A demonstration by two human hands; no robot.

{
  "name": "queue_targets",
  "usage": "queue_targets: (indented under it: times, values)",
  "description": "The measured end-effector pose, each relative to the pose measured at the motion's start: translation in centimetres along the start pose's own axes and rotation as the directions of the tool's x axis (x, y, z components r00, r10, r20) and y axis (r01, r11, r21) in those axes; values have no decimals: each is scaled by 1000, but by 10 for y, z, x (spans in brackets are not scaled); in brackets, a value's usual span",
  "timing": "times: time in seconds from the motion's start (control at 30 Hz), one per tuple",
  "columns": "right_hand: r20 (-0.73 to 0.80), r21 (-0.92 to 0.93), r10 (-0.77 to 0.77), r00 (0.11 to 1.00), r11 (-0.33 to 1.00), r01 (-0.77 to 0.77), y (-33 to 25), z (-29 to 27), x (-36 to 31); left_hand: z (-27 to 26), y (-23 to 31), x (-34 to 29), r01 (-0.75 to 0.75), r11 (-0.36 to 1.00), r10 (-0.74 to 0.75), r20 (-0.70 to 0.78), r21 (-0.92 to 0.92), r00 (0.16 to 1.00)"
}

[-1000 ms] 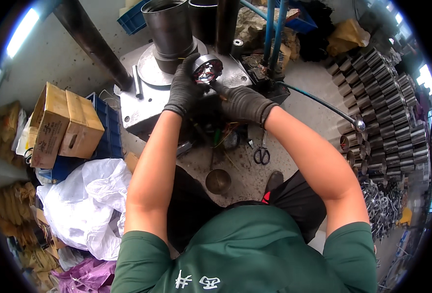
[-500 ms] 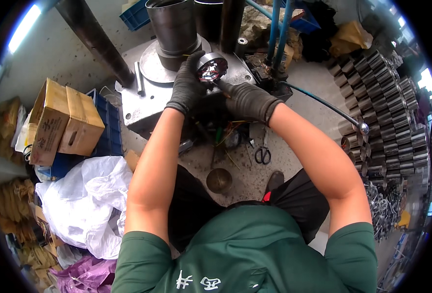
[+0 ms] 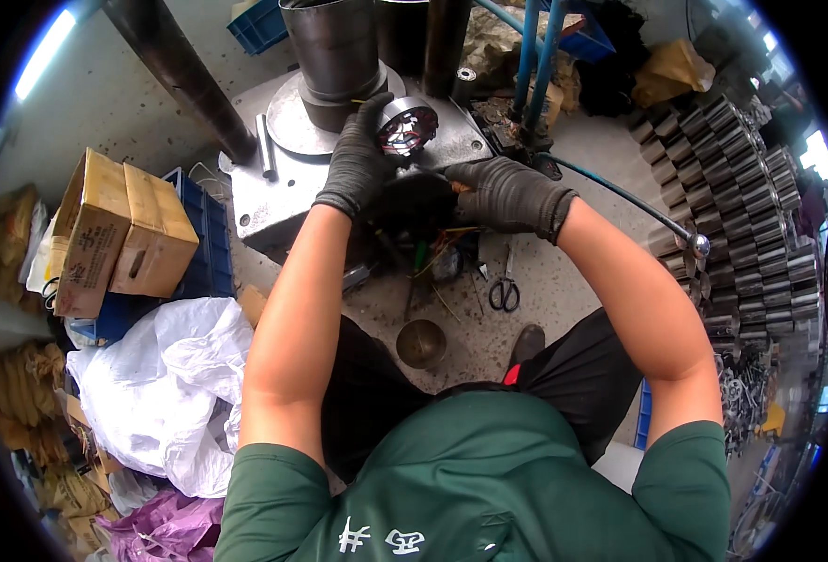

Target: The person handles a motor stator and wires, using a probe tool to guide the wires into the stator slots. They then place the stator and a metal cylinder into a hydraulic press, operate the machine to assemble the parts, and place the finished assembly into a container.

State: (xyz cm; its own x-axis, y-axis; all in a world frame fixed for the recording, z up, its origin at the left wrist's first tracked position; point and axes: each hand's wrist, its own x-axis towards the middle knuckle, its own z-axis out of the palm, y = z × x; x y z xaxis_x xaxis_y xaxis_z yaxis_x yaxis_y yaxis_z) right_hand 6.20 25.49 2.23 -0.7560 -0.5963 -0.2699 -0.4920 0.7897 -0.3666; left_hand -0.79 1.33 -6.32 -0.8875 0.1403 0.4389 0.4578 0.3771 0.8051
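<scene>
My left hand (image 3: 359, 167), in a dark work glove, is closed on the side of a round metal stator (image 3: 408, 128). Red and white wires show inside the stator's open face, which is tilted toward me above the metal bench plate (image 3: 287, 192). To the right and a little lower, my right hand (image 3: 512, 195) is gloved too, its fingers curled and apart from the stator. A small orange-brown spot shows at its fingertips; what it grips, if anything, I cannot make out. Just behind the stator stands a dark metal cylinder (image 3: 334, 47) on a round plate (image 3: 287, 117).
A short metal rod (image 3: 265, 147) lies on the plate's left. Below are scissors (image 3: 505, 294) and a round bowl (image 3: 421, 345) on the floor. Cardboard boxes (image 3: 156, 234) and a white sack (image 3: 161, 393) sit at left; stacked metal cylinders (image 3: 732, 206) at right. Blue pipes (image 3: 535, 66) rise behind.
My right hand has drawn away from the stator, to the right and slightly down. My left hand and the stator have hardly moved.
</scene>
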Motion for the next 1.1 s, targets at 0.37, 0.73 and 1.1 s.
queue_targets:
  times: [0.37,0.73,1.1]
  values:
    - [348,128,503,791,811,-571,124,252,-33,-27,26,-11,167,961,-134,157,-221,978]
    - [270,115,595,757,761,-639,190,396,-28,1,32,-11,352,768,-327,144,-535,934]
    - [165,657,328,930,666,-352,84,64,-176,-27,24,-17,449,710,-428,174,-542,887]
